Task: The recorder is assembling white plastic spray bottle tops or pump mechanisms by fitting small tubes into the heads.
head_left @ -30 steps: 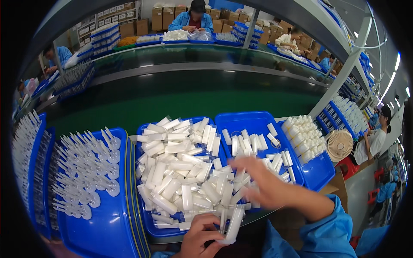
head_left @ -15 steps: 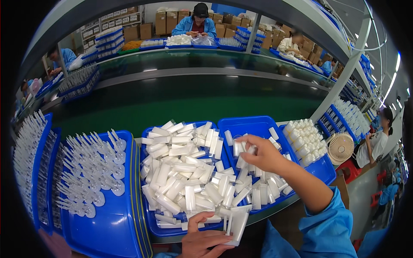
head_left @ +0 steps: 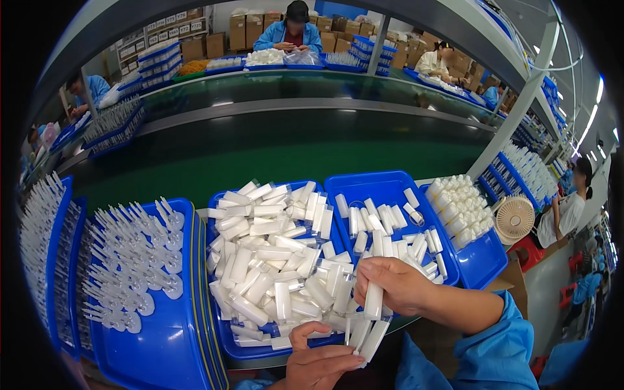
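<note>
Near the front edge, my left hand (head_left: 320,363) is closed around a white sleeve-like piece (head_left: 374,342) with a clear flared edge; thin white stems stand beside it. Just above, my right hand (head_left: 398,286) grips a white oblong tube (head_left: 374,300), its lower end close to the mouth of the left-hand piece. I cannot tell whether the two touch. Both hands are at the near right corner of a blue tray (head_left: 224,338) heaped with white tubes (head_left: 260,253) with clear ends. Behind my right hand, another blue tray (head_left: 380,182) holds white tubes, several upright.
On the left, blue trays (head_left: 156,351) carry white stemmed parts (head_left: 130,260) with round bases. To the right are bundled white bottles (head_left: 458,211) in a tray and a beige fan (head_left: 515,218). A green conveyor belt (head_left: 260,146) runs behind; other people work beyond it.
My right hand has come from the right-hand tray down toward my left hand, now with a white tube in its fingers. My left hand keeps its hold on the sleeve-like piece.
</note>
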